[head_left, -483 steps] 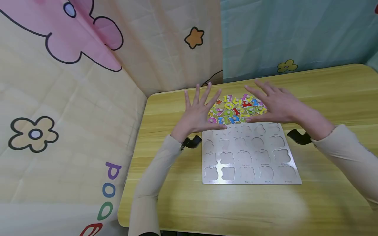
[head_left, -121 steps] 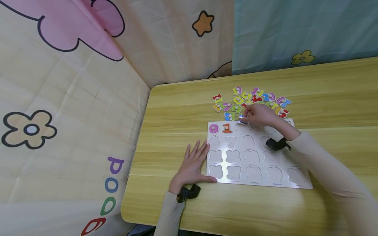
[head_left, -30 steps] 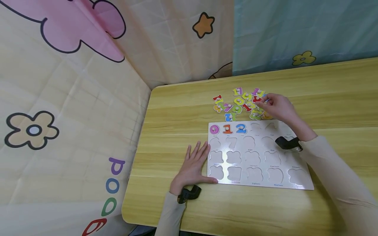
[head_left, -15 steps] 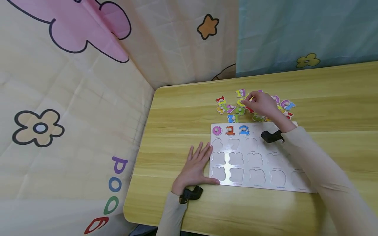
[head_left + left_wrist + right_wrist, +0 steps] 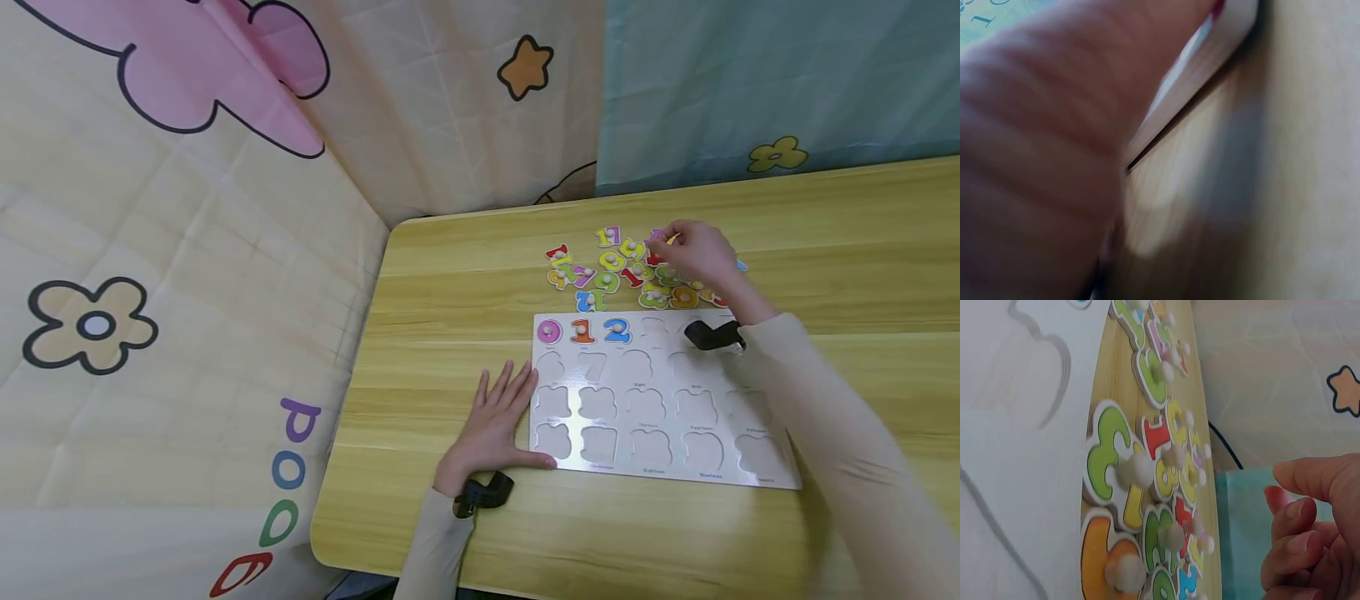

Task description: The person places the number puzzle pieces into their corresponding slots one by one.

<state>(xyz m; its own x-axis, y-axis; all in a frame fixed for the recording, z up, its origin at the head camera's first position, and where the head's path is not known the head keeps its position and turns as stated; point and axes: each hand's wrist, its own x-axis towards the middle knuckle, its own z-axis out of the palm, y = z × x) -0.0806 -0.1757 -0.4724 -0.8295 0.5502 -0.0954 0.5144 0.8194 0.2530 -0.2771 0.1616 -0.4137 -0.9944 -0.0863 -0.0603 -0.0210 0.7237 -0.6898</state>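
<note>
A white puzzle board (image 5: pixel 663 425) with shaped recesses lies on the table. In its top row sit a pink 0 (image 5: pixel 549 332), an orange 1 (image 5: pixel 582 332) and a blue 2 (image 5: pixel 617 331). My left hand (image 5: pixel 491 425) lies spread against the board's left edge, thumb on the near corner; the left wrist view shows mostly a blurred part of that hand (image 5: pixel 1054 144) beside the board's edge (image 5: pixel 1204 69). My right hand (image 5: pixel 697 252) hovers over loose number pieces (image 5: pixel 611 261). In the right wrist view its loosely bent fingers (image 5: pixel 1297 544) hold nothing, apart from the knobbed green 3 piece (image 5: pixel 1107 456).
The number pieces lie crowded behind the board, some hidden under the right hand. A wooden table (image 5: pixel 435 333) carries everything. Patterned curtains (image 5: pixel 450 108) hang along its left and back edges.
The blue 2 went from the right hand into the board within the last few seconds. Over the last second my right hand swung left above the pieces, then back right. The left hand stayed put.
</note>
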